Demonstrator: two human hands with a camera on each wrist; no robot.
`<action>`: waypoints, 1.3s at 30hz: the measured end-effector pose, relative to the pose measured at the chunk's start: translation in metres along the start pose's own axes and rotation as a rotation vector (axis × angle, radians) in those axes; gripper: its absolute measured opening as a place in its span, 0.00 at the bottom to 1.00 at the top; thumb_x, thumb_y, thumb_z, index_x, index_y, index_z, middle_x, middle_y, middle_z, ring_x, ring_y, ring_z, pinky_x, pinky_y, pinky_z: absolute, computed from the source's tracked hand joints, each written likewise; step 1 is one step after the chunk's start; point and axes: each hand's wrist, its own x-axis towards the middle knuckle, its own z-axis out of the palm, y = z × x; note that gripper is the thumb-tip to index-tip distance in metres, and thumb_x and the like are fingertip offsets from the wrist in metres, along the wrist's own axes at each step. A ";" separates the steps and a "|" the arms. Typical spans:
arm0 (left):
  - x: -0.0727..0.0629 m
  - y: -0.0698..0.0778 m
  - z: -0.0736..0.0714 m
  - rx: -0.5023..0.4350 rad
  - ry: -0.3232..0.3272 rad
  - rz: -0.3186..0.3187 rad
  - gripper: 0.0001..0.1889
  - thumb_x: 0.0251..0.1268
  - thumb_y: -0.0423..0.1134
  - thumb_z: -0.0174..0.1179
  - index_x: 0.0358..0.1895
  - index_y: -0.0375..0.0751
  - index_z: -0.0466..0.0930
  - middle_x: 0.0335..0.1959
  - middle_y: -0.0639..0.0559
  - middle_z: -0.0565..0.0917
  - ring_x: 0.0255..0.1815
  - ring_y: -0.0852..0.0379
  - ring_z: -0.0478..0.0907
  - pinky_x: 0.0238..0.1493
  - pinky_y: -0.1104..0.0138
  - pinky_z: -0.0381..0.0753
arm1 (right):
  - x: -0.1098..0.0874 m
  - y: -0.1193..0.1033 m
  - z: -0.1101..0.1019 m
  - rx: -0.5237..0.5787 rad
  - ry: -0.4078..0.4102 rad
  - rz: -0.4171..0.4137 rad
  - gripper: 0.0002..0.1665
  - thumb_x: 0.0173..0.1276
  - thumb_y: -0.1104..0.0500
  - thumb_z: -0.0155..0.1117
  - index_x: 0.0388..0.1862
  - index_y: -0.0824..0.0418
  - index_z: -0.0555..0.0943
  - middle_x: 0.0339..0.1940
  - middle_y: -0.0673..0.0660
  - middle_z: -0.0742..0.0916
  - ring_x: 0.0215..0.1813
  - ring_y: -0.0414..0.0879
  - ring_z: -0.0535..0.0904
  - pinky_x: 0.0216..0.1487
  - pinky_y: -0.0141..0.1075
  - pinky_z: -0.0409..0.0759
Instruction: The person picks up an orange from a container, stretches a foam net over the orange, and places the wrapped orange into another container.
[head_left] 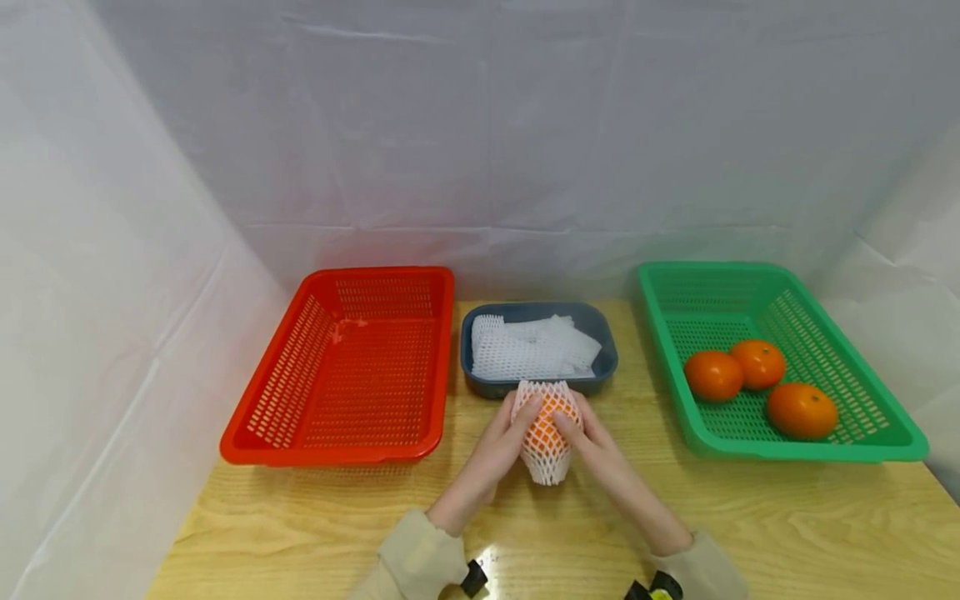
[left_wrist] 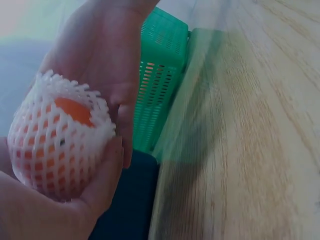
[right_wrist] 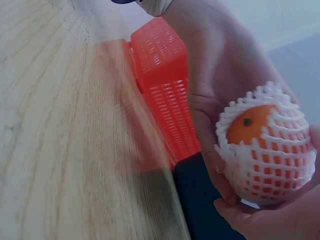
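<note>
In the head view an orange (head_left: 545, 430) sits inside a white foam net sleeve (head_left: 548, 468), held between both hands. My left hand (head_left: 495, 448) grips it from the left, thumb across the front. On the other side my right hand (head_left: 600, 447) grips it too, its thumb pressed on the netting. The net's narrow end points toward me. Bare peel of the orange (right_wrist: 247, 127) with its green stem spot shows through the sleeve's opening in the right wrist view. From the left wrist, the net (left_wrist: 55, 155) looks stretched around the fruit.
Behind the hands stands a dark blue tray (head_left: 476, 386) with white foam nets (head_left: 525, 348) in it. To the left is a red basket (head_left: 337, 457). A green basket (head_left: 810, 451) on the right holds three oranges (head_left: 802, 411). All stand on a wooden table (head_left: 300, 525).
</note>
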 end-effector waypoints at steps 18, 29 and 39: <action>-0.010 0.034 -0.020 0.164 -0.128 0.154 0.35 0.71 0.56 0.62 0.74 0.46 0.64 0.60 0.45 0.78 0.56 0.54 0.77 0.57 0.60 0.80 | -0.007 -0.011 -0.005 0.060 -0.051 -0.182 0.30 0.82 0.61 0.49 0.79 0.64 0.57 0.71 0.69 0.71 0.65 0.36 0.73 0.63 0.31 0.73; -0.024 0.064 -0.033 0.246 -0.179 0.174 0.33 0.66 0.56 0.67 0.72 0.59 0.67 0.58 0.51 0.80 0.53 0.54 0.80 0.51 0.60 0.84 | -0.011 -0.028 -0.008 0.106 -0.097 -0.231 0.38 0.77 0.65 0.58 0.79 0.66 0.55 0.76 0.71 0.66 0.66 0.33 0.75 0.60 0.33 0.79; -0.031 0.086 -0.057 0.282 -0.080 0.197 0.34 0.65 0.52 0.68 0.73 0.60 0.67 0.58 0.50 0.79 0.53 0.50 0.78 0.48 0.59 0.84 | -0.002 -0.041 -0.031 0.062 -0.032 -0.414 0.20 0.80 0.69 0.49 0.68 0.73 0.70 0.63 0.57 0.82 0.60 0.48 0.82 0.59 0.38 0.81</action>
